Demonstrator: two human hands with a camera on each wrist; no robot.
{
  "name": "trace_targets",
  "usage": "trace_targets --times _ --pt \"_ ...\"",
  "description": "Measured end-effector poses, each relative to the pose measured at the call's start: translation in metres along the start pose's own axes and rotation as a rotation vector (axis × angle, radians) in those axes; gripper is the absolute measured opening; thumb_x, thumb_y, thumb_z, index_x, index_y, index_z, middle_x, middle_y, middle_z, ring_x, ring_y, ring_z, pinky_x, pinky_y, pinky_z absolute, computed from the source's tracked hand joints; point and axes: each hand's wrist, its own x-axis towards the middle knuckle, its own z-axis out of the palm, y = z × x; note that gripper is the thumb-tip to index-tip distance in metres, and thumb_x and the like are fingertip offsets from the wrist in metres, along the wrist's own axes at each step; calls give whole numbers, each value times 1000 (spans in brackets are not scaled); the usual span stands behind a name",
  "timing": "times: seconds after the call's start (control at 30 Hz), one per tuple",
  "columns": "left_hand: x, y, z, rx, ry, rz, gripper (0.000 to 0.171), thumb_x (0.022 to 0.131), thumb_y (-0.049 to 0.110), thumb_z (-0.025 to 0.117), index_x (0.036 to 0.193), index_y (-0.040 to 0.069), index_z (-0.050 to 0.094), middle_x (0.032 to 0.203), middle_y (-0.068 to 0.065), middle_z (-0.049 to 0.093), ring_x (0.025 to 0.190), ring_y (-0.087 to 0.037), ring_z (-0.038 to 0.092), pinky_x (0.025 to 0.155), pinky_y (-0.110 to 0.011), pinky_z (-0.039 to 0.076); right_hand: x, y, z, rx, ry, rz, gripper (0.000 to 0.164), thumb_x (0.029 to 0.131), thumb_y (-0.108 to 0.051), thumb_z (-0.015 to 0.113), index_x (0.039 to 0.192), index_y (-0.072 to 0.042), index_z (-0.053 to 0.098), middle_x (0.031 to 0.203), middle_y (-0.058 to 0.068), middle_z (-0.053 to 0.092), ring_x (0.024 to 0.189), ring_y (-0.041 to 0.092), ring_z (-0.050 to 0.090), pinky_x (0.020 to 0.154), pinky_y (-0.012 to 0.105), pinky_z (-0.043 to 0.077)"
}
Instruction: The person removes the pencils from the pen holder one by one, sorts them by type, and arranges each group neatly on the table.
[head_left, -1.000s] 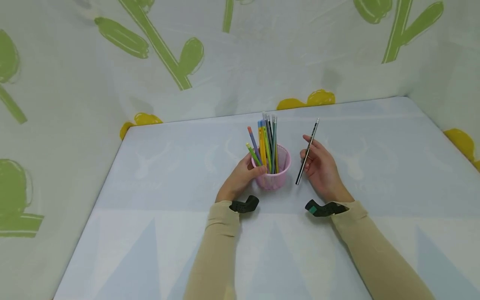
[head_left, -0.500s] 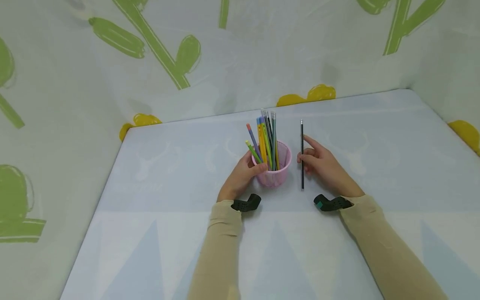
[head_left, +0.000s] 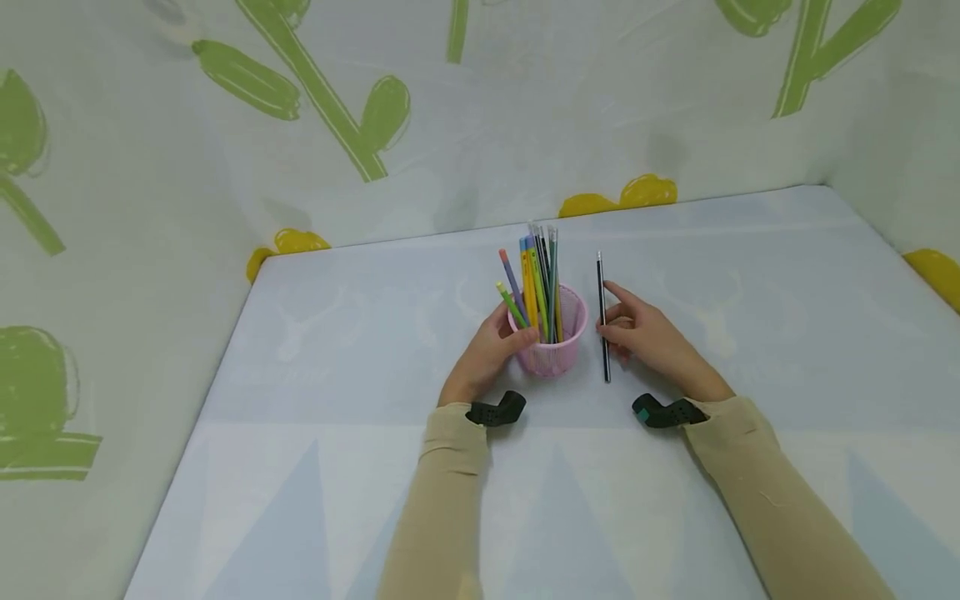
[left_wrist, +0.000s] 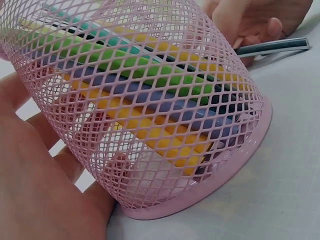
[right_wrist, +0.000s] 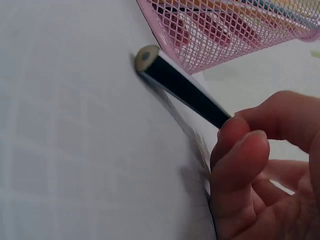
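A pink mesh pencil cup point(head_left: 551, 362) stands on the table, holding several pencils point(head_left: 542, 287) in green, yellow, blue and dark colours. Around its left side curls my left hand point(head_left: 483, 354), thumb over the front rim. To the right of the cup, my right hand point(head_left: 652, 342) pinches a black-and-white striped pencil point(head_left: 606, 358) between thumb and fingers. In the right wrist view, that pencil's point(right_wrist: 185, 90) unsharpened flat end points away from the fingertips, close to the cup's base. The cup's mesh wall point(left_wrist: 165, 110) shows the pencils inside in the left wrist view.
The table point(head_left: 337, 350) has a pale blue and white cover with triangle shapes. Behind it hangs a white backdrop point(head_left: 525, 125) printed with green plants and yellow shapes. Black wrist devices point(head_left: 498, 410) sit at both cuffs.
The striped pencil has turned from a slant to nearly straight up and down in the head view. My right hand has shifted slightly right. The left hand stays on the cup.
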Motion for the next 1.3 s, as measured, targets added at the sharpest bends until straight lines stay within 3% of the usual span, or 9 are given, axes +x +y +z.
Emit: trace_targets --times 0.3,0.63,0.9,1.13,1.3 --pt "-1 2 -1 -9 -1 8 60 82 24 59 136 19 34 131 -4 42 118 -17 40 101 -32 28 -1 -10 6 -73 68 41 66 86 -24 58 141 -16 24 107 11 51 57 20 53 57 31 45" --pt "0 1 -2 39 14 -16 59 82 30 58 135 26 33 132 2 41 121 -13 37 103 -36 24 -2 -16 9 -205 112 34 59 85 -20 58 136 -12 32 107 12 51 56 16 56 60 30 44" --pt "0 2 -1 49 25 -28 59 82 30 58 136 27 33 134 3 39 124 -12 34 104 -38 21 -4 -19 9 -242 130 62 52 84 -19 58 131 -9 38 108 15 49 53 13 58 64 31 42" --pt "-1 3 -1 54 21 -33 57 84 28 56 136 27 32 135 4 38 125 -12 32 105 -38 19 -4 -16 8 -176 146 76 45 87 -22 54 128 -9 41 103 13 52 53 15 59 66 32 45" --pt "-2 2 -2 51 12 -40 57 85 26 56 137 22 32 136 1 38 125 -12 31 105 -37 18 -5 -9 7 20 197 80 38 91 -25 48 125 -9 46 89 14 53 53 17 56 56 30 48"
